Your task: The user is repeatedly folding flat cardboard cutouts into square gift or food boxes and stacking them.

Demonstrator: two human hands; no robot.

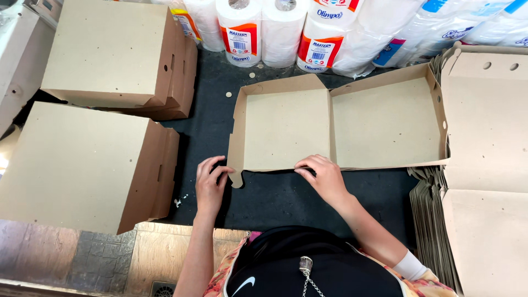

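Flat brown cardboard box blank (341, 124), half-folded, is being pinched at its near edge: left hand (210, 184) on corner flap, right hand (324, 176) mid-edge.

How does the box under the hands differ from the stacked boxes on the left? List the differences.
The open box lies spread out with its inside showing; the stacked boxes are closed with lids down. The open box sits alone on the dark mat; the closed ones are piled up. The left hand and the right hand touch the open box's near edge; no hand touches the stacks. Both are plain brown cardboard with small punched holes.
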